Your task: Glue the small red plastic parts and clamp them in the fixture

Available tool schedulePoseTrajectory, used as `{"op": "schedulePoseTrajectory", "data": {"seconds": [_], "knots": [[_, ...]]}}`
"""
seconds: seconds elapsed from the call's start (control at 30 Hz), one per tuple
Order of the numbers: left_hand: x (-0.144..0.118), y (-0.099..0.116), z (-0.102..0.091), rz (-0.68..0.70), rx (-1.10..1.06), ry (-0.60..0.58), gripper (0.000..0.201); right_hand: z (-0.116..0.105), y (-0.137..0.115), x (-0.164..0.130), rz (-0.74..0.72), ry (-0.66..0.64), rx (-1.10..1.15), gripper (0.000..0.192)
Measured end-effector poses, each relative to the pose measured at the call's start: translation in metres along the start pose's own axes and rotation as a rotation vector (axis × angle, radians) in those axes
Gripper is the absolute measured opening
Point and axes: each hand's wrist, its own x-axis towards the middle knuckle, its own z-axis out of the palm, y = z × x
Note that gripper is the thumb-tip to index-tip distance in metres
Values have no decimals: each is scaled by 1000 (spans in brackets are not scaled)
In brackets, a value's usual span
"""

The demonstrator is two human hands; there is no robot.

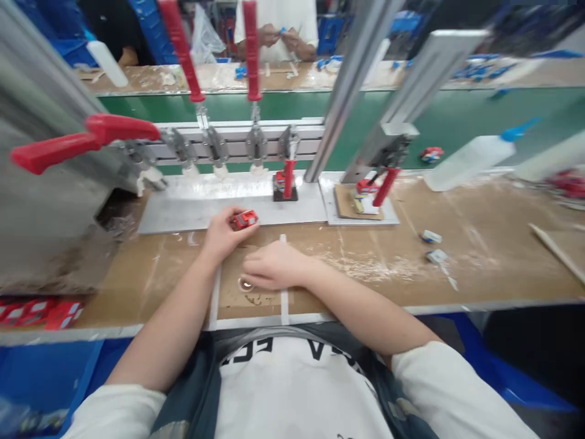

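Observation:
My left hand (223, 235) is closed around a small red toy car (245, 219), holding it between thumb and fingers just in front of the metal base plate (192, 210). My right hand (276, 265) is low over the brown tabletop with its fingers curled together. Whatever those fingers grip, if anything, is hidden. By its fingertips lies a small white ring-like piece (245, 285). Beyond my hands, another red toy piece (280, 180) sits on a black block under a red-handled clamp (289, 178).
Several toggle clamps with red handles (253, 55) line the metal rail. A second clamp station (359, 204) stands right, near a white bottle (470, 161) with a blue tip. Small white-and-blue parts (436, 256) lie right. Across the green belt (457, 116), a co-worker's hands (286, 39) hold something small.

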Motion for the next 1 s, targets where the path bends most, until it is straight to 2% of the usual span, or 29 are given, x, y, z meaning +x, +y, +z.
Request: {"op": "schedulePoseTrajectory", "data": {"seconds": [0.07,0.1,0.2,0.27,0.37,0.43,0.5,0.57,0.63,0.67,0.73,0.8,0.87,0.93,1.0], "knots": [[2,2,-2,-12,41,76,51,3,-10,5,45,-141,-142,37],[3,3,-2,-22,48,109,53,2,-12,4,91,-159,-197,43],[3,10,-3,-39,58,174,53,-20,-4,-27,302,-45,-324,56],[-1,20,-5,-63,69,201,54,-48,10,-78,555,109,-418,47],[-11,42,-4,-116,101,165,58,-92,37,-183,1122,311,-590,32],[-21,61,2,-115,132,65,60,-114,55,-248,1405,251,-652,26],[-31,82,14,-90,132,-77,60,-127,69,-292,1505,176,-591,22],[-42,100,34,-70,71,-207,59,-131,78,-314,1500,136,-524,18],[-51,114,57,-67,-18,-319,58,-130,80,-317,1458,169,-482,15],[-55,119,69,-69,-59,-359,56,-129,80,-314,1426,237,-444,14],[-61,125,90,-78,-108,-416,53,-122,73,-301,1311,486,-262,18],[-64,126,105,-82,-120,-438,49,-111,62,-282,1133,798,65,29],[-64,125,115,-73,-118,-434,46,-99,45,-258,961,1033,475,39],[-63,123,122,-65,-114,-417,44,-86,26,-232,845,1166,888,39],[-62,121,126,-62,-110,-405,44,-74,9,-209,781,1200,1200,37]]}}
